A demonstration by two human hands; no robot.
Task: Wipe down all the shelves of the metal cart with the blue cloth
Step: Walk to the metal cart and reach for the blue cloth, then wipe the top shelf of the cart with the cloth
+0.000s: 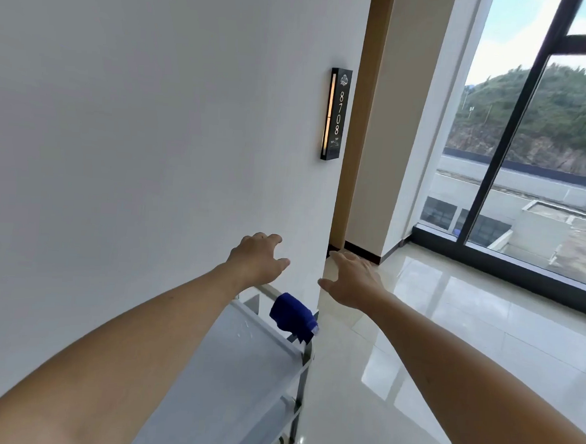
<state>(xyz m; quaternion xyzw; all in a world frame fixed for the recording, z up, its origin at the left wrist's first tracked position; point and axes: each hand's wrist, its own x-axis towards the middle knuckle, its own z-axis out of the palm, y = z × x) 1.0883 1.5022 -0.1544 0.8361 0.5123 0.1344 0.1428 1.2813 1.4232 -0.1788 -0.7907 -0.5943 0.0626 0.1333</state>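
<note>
The blue cloth [292, 315] hangs draped over the handle rail at the far end of the metal cart [241, 366], low in the middle of the frame, and neither of your hands touches it. Your left hand [260, 259] reaches out above and just left of the cloth, palm down, fingers spread and slightly curled, holding nothing. Your right hand [351, 280] stretches forward to the right of the cloth, also palm down, fingers apart and empty. Both bare forearms run in from the lower corners of the frame. The cart's pale top shelf stands against the white wall [136, 126] that fills the left half. A dark room sign [336, 114] reading 8708 sits upper centre. Glossy floor tiles [450, 317] spread to the right, toward a tall window [546, 151] showing a green hillside.
</note>
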